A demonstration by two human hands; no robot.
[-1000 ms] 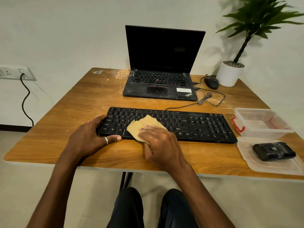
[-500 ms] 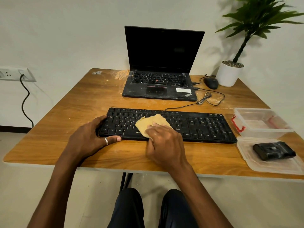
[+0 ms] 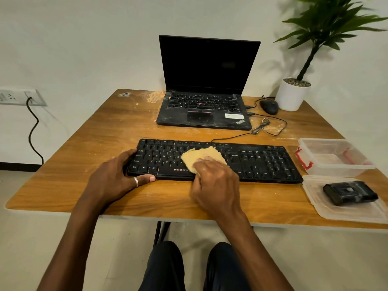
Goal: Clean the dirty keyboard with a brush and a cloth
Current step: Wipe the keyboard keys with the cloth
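Cloth [image 3: 201, 157] and right hand [image 3: 214, 181] have slid right along the keyboard [image 3: 262, 162] and are now mid-frame over the centre keys.

Right hand: fingers bent over the cloth, pressing it onto the keys. Left hand [image 3: 113, 179]: grips the keyboard's left end, thumb along the front edge (ring visible), fingers round the side.

Keyboard lies across the middle of the table [image 3: 105, 131]. Its cable [image 3: 231, 136] runs from the back edge up towards the laptop [image 3: 205, 80].

Risks, as I judge them:
- Pale dust shows on the right-hand keys. Wiping that way likely pushes grit into the key gaps rather than lifting it.
- Too much pressure and the cloth edge could catch a keycap and pop it.
- If the left grip slackens, a stroke could shove the keyboard right, into the clear tub [image 3: 333, 156] just beside its right end.
- The loose cable loop behind may drag if the keyboard shifts.

Black object [image 3: 350, 193] on the lid at lower right: can't tell if it's the brush.
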